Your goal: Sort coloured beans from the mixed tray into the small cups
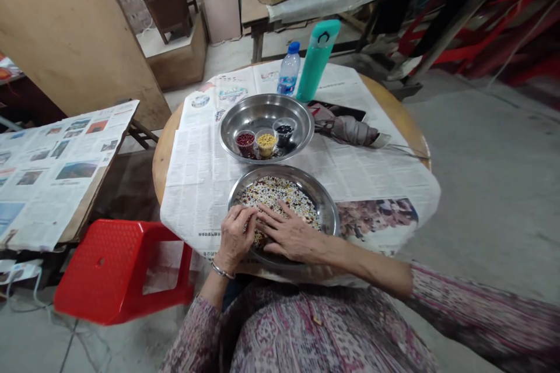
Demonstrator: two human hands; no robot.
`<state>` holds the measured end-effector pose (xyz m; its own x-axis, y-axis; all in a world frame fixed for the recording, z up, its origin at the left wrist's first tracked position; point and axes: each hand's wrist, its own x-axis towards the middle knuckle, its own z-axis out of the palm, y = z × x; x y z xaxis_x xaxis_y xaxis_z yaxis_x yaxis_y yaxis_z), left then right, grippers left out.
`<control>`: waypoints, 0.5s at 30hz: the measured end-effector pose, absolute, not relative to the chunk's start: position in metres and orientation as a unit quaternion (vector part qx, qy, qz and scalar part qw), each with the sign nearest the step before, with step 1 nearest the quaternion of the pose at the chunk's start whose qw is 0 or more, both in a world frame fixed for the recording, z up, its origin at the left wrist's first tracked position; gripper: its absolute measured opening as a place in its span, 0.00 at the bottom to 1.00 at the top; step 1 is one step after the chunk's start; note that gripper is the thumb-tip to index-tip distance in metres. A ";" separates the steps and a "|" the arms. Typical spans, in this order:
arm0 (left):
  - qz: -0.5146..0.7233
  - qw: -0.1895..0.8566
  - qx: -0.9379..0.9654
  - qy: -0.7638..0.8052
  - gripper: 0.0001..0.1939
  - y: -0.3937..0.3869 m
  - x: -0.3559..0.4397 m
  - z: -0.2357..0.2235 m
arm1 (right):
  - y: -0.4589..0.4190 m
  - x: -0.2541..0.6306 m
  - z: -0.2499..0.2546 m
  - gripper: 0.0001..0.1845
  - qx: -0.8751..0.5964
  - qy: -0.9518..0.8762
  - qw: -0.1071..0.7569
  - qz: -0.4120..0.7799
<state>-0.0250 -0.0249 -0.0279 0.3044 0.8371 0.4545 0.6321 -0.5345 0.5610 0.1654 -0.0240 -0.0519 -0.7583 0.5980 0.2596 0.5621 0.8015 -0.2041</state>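
A steel pan (327, 210) of mixed beans (280, 193) sits at the near edge of a round table covered in newspaper. My left hand (235, 236) rests on the pan's near left rim with its fingers curled into the beans. My right hand (292, 237) lies flat on the beans beside it, fingers stretched toward the left hand. Behind stands a second steel pan (301, 118) holding three small cups: red beans (245, 140), yellow beans (266, 140) and black beans (284, 129).
A water bottle (289, 69) and a teal flask (318, 58) stand at the table's far side, with a folded grey umbrella (345, 127) to the right. A red plastic stool (118, 271) is at my left, beside a newspaper-covered table (52, 169).
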 end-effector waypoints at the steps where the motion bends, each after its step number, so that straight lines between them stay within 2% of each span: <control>1: 0.366 0.136 0.796 0.461 0.08 -0.026 -0.025 -0.027 | -0.018 0.163 -0.051 0.32 -0.310 -0.936 0.159 0.055; 8: 0.365 0.125 0.802 0.457 0.07 -0.028 -0.025 -0.027 | -0.011 0.185 -0.054 0.32 -0.420 -0.896 0.144 -0.012; 11: 0.360 0.116 0.804 0.459 0.07 -0.027 -0.024 -0.026 | -0.027 0.203 -0.048 0.28 -0.438 -0.888 0.138 -0.011; 15: 0.322 0.107 0.821 0.459 0.06 -0.025 -0.023 -0.025 | -0.043 0.204 -0.033 0.20 -0.430 -0.891 0.137 0.047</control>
